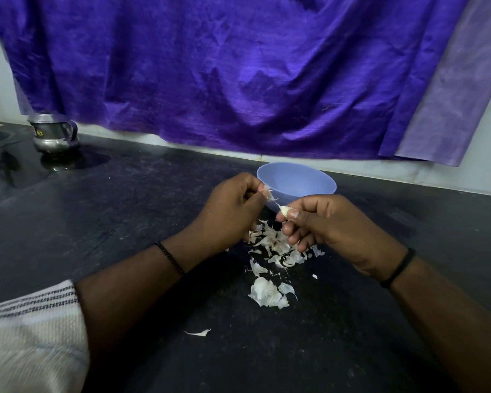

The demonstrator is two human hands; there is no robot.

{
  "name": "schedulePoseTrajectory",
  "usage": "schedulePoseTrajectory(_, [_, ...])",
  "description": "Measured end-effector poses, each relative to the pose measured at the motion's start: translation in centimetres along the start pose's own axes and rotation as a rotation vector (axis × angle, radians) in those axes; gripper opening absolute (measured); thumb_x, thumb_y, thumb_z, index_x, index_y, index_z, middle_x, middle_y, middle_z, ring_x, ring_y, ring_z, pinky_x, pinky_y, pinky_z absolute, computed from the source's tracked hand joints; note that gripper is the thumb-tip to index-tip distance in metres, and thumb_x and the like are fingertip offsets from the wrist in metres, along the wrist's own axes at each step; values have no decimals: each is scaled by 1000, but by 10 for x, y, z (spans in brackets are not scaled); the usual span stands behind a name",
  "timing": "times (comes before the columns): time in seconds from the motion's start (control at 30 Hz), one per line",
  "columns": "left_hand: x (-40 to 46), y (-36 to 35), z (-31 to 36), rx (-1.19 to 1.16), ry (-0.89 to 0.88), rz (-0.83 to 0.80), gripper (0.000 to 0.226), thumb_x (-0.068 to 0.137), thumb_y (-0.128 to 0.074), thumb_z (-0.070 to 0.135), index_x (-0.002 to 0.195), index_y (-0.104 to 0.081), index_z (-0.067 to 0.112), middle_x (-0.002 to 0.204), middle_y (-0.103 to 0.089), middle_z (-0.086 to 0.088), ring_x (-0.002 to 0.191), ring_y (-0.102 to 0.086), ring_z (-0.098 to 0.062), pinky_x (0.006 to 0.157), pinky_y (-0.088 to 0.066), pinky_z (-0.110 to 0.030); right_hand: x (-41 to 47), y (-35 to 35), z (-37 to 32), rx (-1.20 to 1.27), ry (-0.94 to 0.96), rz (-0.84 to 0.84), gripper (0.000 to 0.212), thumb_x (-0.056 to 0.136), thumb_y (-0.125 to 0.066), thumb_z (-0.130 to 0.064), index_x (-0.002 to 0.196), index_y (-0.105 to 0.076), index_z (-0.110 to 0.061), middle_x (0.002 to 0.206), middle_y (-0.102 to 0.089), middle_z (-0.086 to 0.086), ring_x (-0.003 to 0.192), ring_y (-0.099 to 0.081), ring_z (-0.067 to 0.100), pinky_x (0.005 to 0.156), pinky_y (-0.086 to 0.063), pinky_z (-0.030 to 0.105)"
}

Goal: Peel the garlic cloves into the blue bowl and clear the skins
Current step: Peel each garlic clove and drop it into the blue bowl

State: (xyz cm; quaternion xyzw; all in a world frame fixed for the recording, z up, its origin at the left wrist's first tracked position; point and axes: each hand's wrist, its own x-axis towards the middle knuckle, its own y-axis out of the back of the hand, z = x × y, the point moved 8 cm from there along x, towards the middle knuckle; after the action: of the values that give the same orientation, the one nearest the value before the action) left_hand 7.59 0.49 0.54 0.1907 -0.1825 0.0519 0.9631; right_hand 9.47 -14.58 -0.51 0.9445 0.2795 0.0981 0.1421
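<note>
head view, looking down, close above countertop (96, 222)

Garlic clove (284, 210): pale, small, partly skinned, pinched in right hand (335, 225) fingertips just in front of bowl. Strip of skin (269, 195) pulled away, pinched by left hand (230, 211). Blue bowl (296, 184): round, plastic-looking, upright on dark table (125, 222) behind hands (contents not visible). Skins (275, 248): white papery flakes heaped on table below hands, larger clump (268, 293) nearer, one stray flake (199, 332) apart.
</note>
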Motion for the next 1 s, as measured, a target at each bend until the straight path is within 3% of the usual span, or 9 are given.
schedulePoseTrajectory(0.2, [-3,-3,3,-32,-59,-37,10,98,-60,20,93,-64,12,57,-61,15,48,-54,-6,47,-47,-30,0,0,0,-12,-13,-4,25,102,-50,-18,100,-69,-4,78,-68,7,69,-63,17,61,-54,25])
schedulePoseTrajectory(0.33, [-4,-7,4,-77,-101,-84,3,95,-65,18,94,-66,15,74,-71,6,55,-54,-17,46,-48,-31,0,0,-1,-27,4,6,24,103,-48,-14,104,-66,2,79,-67,8,69,-63,16,60,-55,24])
schedulePoseTrajectory(0.43, [-3,-7,4,-60,-137,-83,2,91,-69,14,93,-69,16,83,-74,-5,51,-52,-14,44,-47,-29,0,-1,-2,-40,8,10,21,103,-48,-12,100,-65,0,79,-66,8,67,-63,14,60,-54,23])
schedulePoseTrajectory(0.6, [-4,-5,10,138,-223,-46,4,88,-73,9,87,-74,13,70,-68,15,54,-55,4,53,-40,-9,1,-4,-1,-86,6,4,22,102,-48,-12,93,-66,-6,75,-65,5,66,-62,13,56,-52,20])
schedulePoseTrajectory(0.7, [-6,-4,18,273,-318,-35,4,85,-74,9,87,-75,13,78,-65,12,65,-58,2,58,-41,-8,1,-4,0,-86,-5,2,26,104,-45,-14,96,-66,-3,73,-64,4,65,-61,14,55,-52,21])
schedulePoseTrajectory(1.0, [-13,-4,34,357,-505,-11,7,84,-73,5,80,-76,11,75,-67,5,66,-61,-6,58,-44,-13,-1,-9,1,-83,-24,-6,30,106,-40,-14,101,-64,4,71,-58,2,64,-58,11,55,-50,20])
